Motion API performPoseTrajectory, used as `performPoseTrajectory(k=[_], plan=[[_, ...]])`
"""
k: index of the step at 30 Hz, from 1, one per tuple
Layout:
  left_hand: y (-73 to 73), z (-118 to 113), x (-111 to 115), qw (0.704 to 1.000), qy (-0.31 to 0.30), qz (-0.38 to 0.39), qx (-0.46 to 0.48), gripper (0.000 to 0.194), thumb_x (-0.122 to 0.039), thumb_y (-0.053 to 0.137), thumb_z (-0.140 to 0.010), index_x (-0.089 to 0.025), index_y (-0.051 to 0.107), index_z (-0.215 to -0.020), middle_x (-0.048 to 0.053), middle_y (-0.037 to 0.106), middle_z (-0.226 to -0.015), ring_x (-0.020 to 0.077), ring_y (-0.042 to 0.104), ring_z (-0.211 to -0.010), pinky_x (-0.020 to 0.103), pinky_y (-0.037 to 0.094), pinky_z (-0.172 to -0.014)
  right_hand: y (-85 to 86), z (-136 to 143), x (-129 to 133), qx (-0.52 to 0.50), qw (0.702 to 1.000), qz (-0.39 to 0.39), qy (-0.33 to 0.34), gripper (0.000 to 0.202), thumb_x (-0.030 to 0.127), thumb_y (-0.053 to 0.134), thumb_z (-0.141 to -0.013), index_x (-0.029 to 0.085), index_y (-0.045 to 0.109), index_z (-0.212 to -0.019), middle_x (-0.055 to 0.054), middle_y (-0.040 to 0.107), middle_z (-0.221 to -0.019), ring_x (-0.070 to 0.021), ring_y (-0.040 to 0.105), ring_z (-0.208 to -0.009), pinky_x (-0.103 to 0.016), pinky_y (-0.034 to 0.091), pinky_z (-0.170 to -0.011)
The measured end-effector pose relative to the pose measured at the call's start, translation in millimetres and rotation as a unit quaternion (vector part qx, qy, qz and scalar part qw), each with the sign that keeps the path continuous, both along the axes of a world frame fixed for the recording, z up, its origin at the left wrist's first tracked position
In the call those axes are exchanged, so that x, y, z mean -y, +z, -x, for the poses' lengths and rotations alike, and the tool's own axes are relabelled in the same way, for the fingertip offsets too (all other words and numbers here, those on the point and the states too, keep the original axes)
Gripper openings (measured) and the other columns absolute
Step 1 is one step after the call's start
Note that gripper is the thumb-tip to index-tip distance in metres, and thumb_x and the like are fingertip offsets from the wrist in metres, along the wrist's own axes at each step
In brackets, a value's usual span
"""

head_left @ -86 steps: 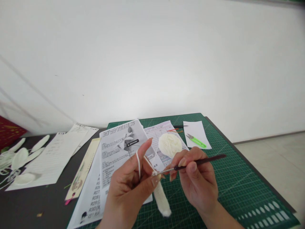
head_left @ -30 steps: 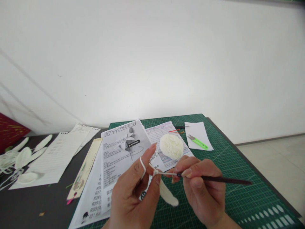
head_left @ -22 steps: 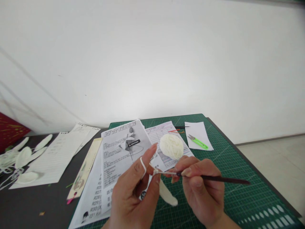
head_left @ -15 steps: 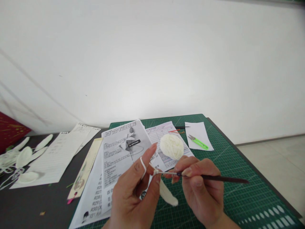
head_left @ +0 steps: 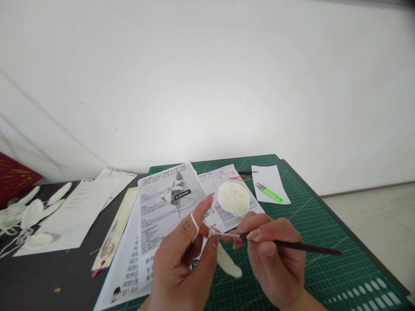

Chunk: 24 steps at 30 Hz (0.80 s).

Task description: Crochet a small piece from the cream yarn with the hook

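My left hand (head_left: 186,259) pinches a small white crochet piece (head_left: 228,262) between thumb and fingers, and white yarn (head_left: 195,224) loops round its raised index finger. The piece's long, narrow end hangs below the fingertips. In my right hand (head_left: 275,259) is a crochet hook (head_left: 311,248) with a dark handle, held like a pencil. Its thin metal shaft reaches left to the stitches at my left fingertips; the hook's tip is hidden there. Just behind the hands rests a ball of white yarn (head_left: 233,198), on a printed form.
A printed pattern sheet (head_left: 162,207) lies left of the yarn ball on a green cutting mat (head_left: 324,242). Green thread snips (head_left: 270,193) rest on white paper at right. Several white crocheted petals (head_left: 39,241), handwritten sheets (head_left: 78,211) and a bookmark (head_left: 116,229) lie at left.
The crochet hook's handle end has tilted slightly downward and shifted a little right with my right hand. My left hand and the crochet piece have barely moved.
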<state>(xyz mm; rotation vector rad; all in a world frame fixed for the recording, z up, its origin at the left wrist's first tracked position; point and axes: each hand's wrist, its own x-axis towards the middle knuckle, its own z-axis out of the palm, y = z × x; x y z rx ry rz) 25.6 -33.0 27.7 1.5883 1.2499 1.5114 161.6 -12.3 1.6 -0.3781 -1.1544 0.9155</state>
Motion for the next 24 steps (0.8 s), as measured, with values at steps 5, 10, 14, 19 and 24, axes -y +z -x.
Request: performPoseTrajectory(k=[5, 10, 14, 19, 24], plan=[[-2.1, -2.5, -1.2, 0.999, 0.017, -0.033, -0.012, 0.060, -0.007, 0.060, -0.079, -0.040, 0.056, -0.129, -0.007, 0.051, -0.065, 0.0054, 0.045, -0.050, 0.008, 0.044, -0.045, 3.3, -0.4, -1.0, 0.031, 0.998, -0.038, -0.036, 0.011, 0.022, 0.057, -0.090, 0.020, 0.067, -0.094, -0.006, 0.067, -0.078, -0.0182, 0.062, -0.066, -0.032, 0.052, -0.053], [-2.3, -2.3, -1.5, 0.992, 0.042, -0.078, -0.087, 0.062, -0.004, 0.057, -0.079, -0.036, 0.053, -0.132, -0.004, 0.055, -0.071, 0.0075, 0.046, -0.052, 0.011, 0.044, -0.044, 1.7, -1.9, 0.0, 0.068, 0.994, -0.066, -0.045, 0.015, 0.021, 0.055, -0.091, 0.020, 0.067, -0.100, -0.007, 0.069, -0.082, -0.0189, 0.064, -0.068, -0.034, 0.052, -0.056], [-2.0, 0.2, -1.6, 0.984, 0.035, -0.106, -0.136, 0.066, -0.002, 0.055, -0.079, -0.035, 0.049, -0.135, -0.002, 0.057, -0.077, 0.0088, 0.053, -0.057, 0.014, 0.047, -0.050, -1.6, -4.3, 1.1, 0.083, 0.993, -0.073, -0.051, 0.015, 0.020, 0.056, -0.090, 0.020, 0.066, -0.101, -0.008, 0.070, -0.083, -0.0202, 0.064, -0.068, -0.035, 0.052, -0.057], [-3.4, 1.1, -2.5, 0.982, 0.045, -0.102, -0.155, 0.063, -0.004, 0.055, -0.081, -0.034, 0.049, -0.136, -0.003, 0.060, -0.075, 0.0091, 0.051, -0.052, 0.017, 0.050, -0.053, -2.0, -5.8, 0.4, 0.087, 0.994, -0.057, -0.040, 0.015, 0.020, 0.054, -0.091, 0.021, 0.066, -0.100, -0.008, 0.069, -0.082, -0.0195, 0.064, -0.069, -0.034, 0.053, -0.057], [-3.4, 1.3, -1.5, 0.980, 0.029, -0.101, -0.170, 0.065, -0.004, 0.055, -0.081, -0.035, 0.046, -0.137, -0.001, 0.063, -0.082, 0.0095, 0.055, -0.054, 0.017, 0.049, -0.049, -1.9, -2.9, -0.7, 0.064, 0.996, -0.042, -0.048, 0.014, 0.021, 0.055, -0.090, 0.021, 0.067, -0.097, -0.007, 0.067, -0.076, -0.0204, 0.064, -0.069, -0.034, 0.054, -0.055]])
